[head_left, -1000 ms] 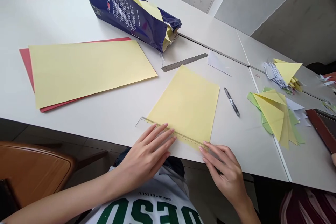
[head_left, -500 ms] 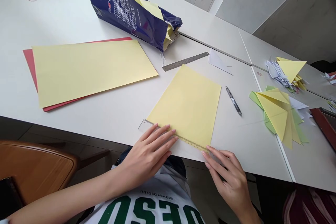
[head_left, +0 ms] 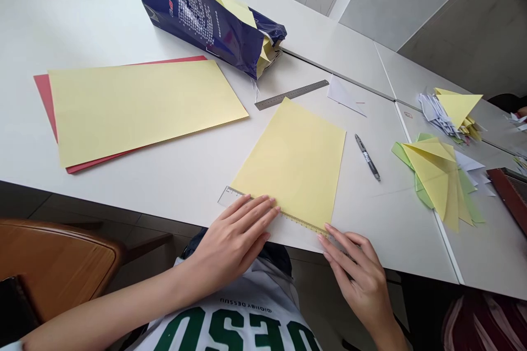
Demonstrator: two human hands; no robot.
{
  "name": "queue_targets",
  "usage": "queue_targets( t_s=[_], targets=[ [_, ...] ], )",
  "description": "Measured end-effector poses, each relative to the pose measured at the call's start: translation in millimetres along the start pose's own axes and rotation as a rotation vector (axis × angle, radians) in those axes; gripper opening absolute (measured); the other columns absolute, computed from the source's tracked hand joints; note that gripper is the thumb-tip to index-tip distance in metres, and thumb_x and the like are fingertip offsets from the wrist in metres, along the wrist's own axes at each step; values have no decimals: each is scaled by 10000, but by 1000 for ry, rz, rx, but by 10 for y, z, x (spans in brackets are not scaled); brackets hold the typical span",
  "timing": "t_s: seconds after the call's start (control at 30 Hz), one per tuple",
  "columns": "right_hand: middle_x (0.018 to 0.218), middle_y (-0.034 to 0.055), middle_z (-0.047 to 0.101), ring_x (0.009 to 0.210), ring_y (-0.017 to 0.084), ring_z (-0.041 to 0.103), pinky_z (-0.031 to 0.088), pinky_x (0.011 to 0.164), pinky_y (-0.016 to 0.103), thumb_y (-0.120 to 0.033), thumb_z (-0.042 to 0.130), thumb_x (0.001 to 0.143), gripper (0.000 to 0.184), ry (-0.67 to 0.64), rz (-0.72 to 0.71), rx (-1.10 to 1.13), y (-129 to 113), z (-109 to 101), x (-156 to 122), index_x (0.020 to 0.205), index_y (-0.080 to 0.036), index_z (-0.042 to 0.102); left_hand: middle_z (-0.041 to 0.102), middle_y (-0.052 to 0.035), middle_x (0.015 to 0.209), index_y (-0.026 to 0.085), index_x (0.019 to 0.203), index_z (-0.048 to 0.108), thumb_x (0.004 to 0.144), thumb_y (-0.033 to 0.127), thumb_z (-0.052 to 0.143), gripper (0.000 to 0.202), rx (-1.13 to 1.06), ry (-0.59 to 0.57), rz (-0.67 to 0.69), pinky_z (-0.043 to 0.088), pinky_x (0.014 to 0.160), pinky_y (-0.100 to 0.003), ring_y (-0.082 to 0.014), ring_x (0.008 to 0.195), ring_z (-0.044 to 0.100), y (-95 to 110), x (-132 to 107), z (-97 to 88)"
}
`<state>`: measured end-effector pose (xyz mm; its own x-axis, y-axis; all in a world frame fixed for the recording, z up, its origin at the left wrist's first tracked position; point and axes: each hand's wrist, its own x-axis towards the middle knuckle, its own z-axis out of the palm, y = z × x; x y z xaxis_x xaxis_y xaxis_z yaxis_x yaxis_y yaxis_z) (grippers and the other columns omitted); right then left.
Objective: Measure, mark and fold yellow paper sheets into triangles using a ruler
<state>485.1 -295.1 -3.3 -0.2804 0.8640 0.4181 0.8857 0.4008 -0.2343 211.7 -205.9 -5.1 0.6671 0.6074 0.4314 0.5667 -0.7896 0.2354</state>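
Note:
A yellow sheet of paper (head_left: 297, 159) lies on the white table near its front edge. Along the sheet's near edge runs a clear plastic ruler (head_left: 302, 223), its left end sticking out past the paper. My left hand (head_left: 242, 230) rests flat across the ruler and the paper's edge, fingers stretched out. At the ruler's right end, by the sheet's near right corner, the fingertips of my right hand (head_left: 358, 269) touch down with the fingers extended. A grey metal ruler (head_left: 292, 95) lies just beyond the sheet, and a pen (head_left: 367, 157) to its right.
Large yellow card (head_left: 148, 109) over red card lies left. Behind it stands a blue plastic bag (head_left: 201, 16) holding yellow paper. Folded yellow and green papers (head_left: 434, 175) lie right, near a dark red box-like object (head_left: 508, 197). A wooden chair (head_left: 53, 263) stands at lower left.
The yellow sheet has shifted very slightly away from me at its far end. My left fingers have moved slightly to the right along the ruler; my right hand has barely moved.

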Motion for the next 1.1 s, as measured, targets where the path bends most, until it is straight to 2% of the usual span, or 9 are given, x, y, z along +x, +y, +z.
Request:
queue_targets(
  t_s=[0.1, 0.4, 0.67, 0.83, 1.1],
  targets=[
    [1291, 75, 647, 1024, 234, 567, 547, 795, 388, -12, 643, 855, 522, 9, -10, 8, 7, 4, -1, 1316, -257, 623, 504, -67, 1458, 112, 1444, 400, 979, 260, 450, 491, 28, -37, -30, 408, 1141, -388, -206, 1356, 468, 30, 29, -23],
    [1264, 83, 662, 1017, 238, 578, 542, 805, 391, 8, 661, 829, 513, 26, -6, 3, -28, 8, -16, 1284, -227, 650, 608, -104, 1293, 87, 1353, 497, 970, 355, 480, 468, 32, -54, -102, 457, 1004, -382, -238, 1164, 549, 120, 124, -7],
    [1257, 89, 663, 1009, 232, 584, 539, 785, 374, -5, 663, 836, 507, 34, 15, -3, -65, 28, -28, 1288, -233, 647, 513, -85, 1447, 116, 1385, 486, 972, 337, 485, 468, 63, -42, -114, 421, 1062, -388, -246, 1288, 480, 121, 123, 15],
    [1260, 83, 663, 1022, 233, 581, 540, 790, 372, 2, 666, 831, 530, 30, 26, -2, -63, 37, -35, 1300, -243, 638, 492, -88, 1468, 106, 1408, 465, 974, 343, 480, 495, 94, -35, -107, 392, 1117, -420, -260, 1354, 443, 124, 116, 37],
    [1279, 84, 653, 1042, 232, 584, 545, 793, 366, 17, 650, 833, 538, 3, 42, -23, -99, 22, -50, 1300, -251, 639, 492, -89, 1467, 112, 1417, 458, 967, 327, 490, 500, 76, -48, -110, 397, 1132, -460, -275, 1357, 451, 128, 128, 31]
  ],
)
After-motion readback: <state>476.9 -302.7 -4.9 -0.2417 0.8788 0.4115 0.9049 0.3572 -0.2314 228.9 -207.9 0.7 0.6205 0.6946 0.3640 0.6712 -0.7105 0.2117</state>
